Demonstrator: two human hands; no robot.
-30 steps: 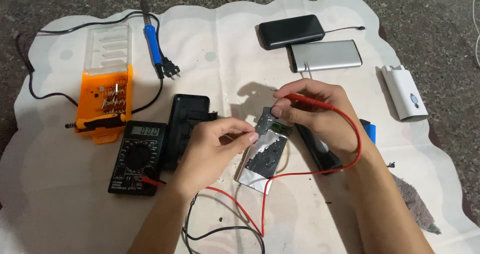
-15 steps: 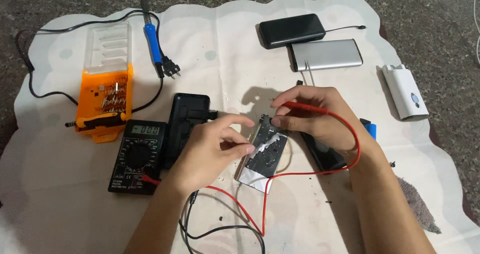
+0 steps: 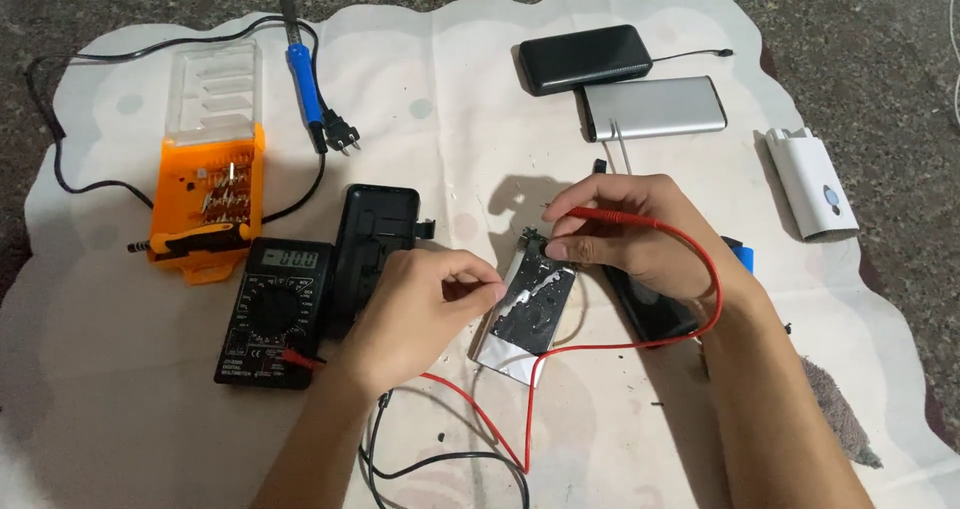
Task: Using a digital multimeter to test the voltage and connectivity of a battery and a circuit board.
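My right hand pinches a red multimeter probe, its tip down on the small circuit board at the top of a flat silver battery pack. The probe's red lead loops round my wrist. My left hand is closed on a second probe, mostly hidden in the fingers, whose tip sits at the pack's left edge. A black multimeter lies left of that hand, beside an open black case shell.
On the white cloth: an orange screwdriver bit case with a clear lid, a blue soldering iron with black cord, a black power bank, a silver power bank, a white power bank, a black phone-like slab.
My left hand has shifted slightly left along the battery pack's edge. My right hand holds the red probe in nearly the same spot on the board.
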